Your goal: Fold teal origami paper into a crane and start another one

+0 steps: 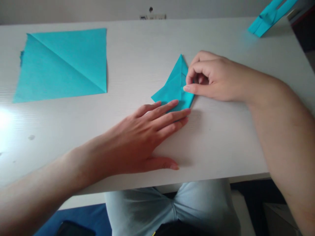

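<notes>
A small piece of folded turquoise paper (173,86) lies on the white table, one point facing away from me. Across its near edge rests my left hand (145,134), flat, with the fingers stretched out and the thumb apart on the tabletop. At the paper's right edge, my right hand (209,77) has thumb and forefinger pinched on a flap of the folded paper. The fingers of that hand are curled, and they hide part of the right edge.
A larger turquoise sheet (71,65) with a diagonal crease lies at the left of the white table (133,65). Another folded turquoise paper piece (268,18) stands at the far right corner. Wall sockets (152,16) show behind the table. A dark phone-like object (75,229) lies below on blue fabric.
</notes>
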Demonstrator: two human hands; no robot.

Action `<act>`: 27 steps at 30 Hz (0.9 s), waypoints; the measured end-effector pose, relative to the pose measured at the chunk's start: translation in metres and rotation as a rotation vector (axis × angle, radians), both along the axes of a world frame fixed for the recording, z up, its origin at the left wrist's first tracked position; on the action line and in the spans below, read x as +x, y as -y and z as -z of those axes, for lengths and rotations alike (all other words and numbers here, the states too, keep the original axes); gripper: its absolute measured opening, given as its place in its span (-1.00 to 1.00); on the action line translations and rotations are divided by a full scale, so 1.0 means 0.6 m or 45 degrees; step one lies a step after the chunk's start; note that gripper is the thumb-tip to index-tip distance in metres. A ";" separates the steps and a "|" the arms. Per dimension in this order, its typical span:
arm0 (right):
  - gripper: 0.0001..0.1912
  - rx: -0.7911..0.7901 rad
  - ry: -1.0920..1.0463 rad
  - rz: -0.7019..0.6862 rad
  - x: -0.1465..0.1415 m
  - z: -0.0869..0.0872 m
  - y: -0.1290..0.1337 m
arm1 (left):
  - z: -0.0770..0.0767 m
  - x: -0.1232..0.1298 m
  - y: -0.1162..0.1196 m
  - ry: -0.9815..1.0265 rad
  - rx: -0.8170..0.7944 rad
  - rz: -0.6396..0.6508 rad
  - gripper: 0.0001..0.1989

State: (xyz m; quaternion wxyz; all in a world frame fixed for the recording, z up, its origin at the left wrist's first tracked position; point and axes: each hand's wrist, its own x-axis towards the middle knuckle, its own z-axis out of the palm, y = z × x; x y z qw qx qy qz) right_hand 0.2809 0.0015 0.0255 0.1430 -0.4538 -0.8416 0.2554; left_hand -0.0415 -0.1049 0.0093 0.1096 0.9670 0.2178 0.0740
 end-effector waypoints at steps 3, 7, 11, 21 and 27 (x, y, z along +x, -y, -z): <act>-0.82 0.015 -0.011 -0.010 0.004 0.004 -0.001 | -0.002 0.001 0.001 -0.038 -0.027 0.004 -0.03; -0.69 0.003 -0.002 -0.019 0.006 0.005 -0.003 | -0.007 0.004 0.002 -0.049 -0.036 -0.016 -0.02; -0.59 0.000 -0.020 -0.039 0.008 0.007 -0.004 | -0.015 0.007 0.001 -0.132 -0.054 -0.004 -0.03; -0.40 0.020 0.042 -0.034 0.015 0.012 0.010 | -0.015 0.007 -0.006 -0.067 -0.116 -0.027 -0.01; -0.15 0.063 0.113 -0.114 0.018 0.021 0.019 | -0.016 0.009 -0.008 -0.049 -0.154 -0.046 0.02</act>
